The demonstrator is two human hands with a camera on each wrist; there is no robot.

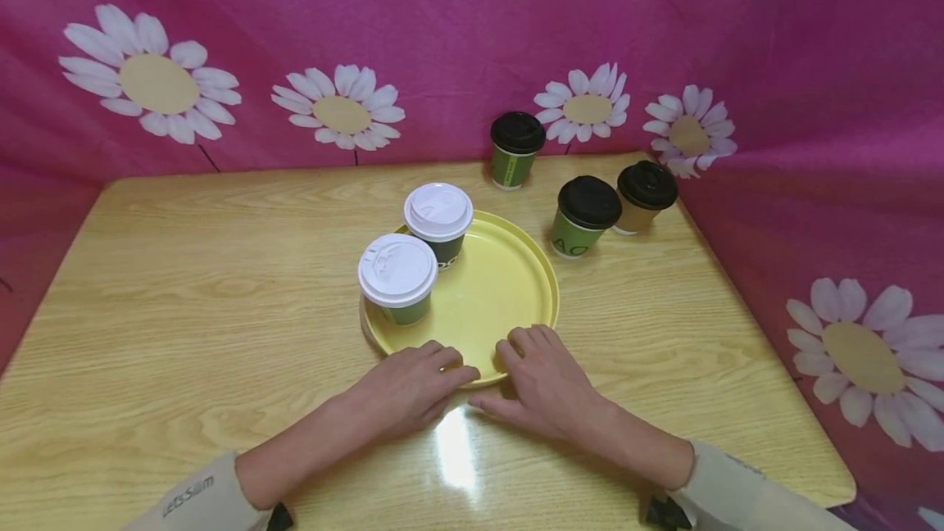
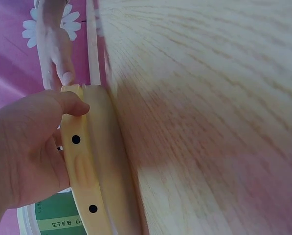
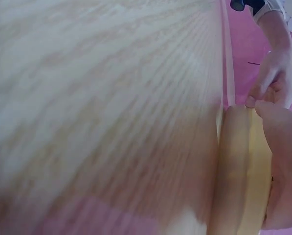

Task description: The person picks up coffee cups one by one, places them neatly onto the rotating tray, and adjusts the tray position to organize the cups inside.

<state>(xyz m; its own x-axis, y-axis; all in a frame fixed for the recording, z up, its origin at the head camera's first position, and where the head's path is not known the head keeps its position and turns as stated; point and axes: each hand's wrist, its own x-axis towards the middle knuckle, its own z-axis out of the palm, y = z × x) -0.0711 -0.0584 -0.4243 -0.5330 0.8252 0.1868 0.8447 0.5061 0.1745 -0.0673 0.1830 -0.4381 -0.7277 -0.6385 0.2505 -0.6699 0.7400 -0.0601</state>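
Note:
A round yellow tray (image 1: 490,293) lies on the wooden table, its near edge between both hands. My left hand (image 1: 413,383) pinches the near rim, thumb on the outer wall (image 2: 82,161) and fingers over the inner side. Just to its right, my right hand (image 1: 549,383) grips the same rim, with fingers over the edge and the thumb outside. On the tray's left part stand two upright paper cups with white lids: a green cup (image 1: 398,277) in front and a dark cup (image 1: 439,220) close behind it.
Beyond the tray, a green cup with a black lid (image 1: 515,150) stands near the back edge. To the right, another green cup (image 1: 583,215) stands beside a brown cup (image 1: 644,195), both black-lidded. A pink flowered cloth (image 1: 442,47) hangs behind the table (image 1: 221,293).

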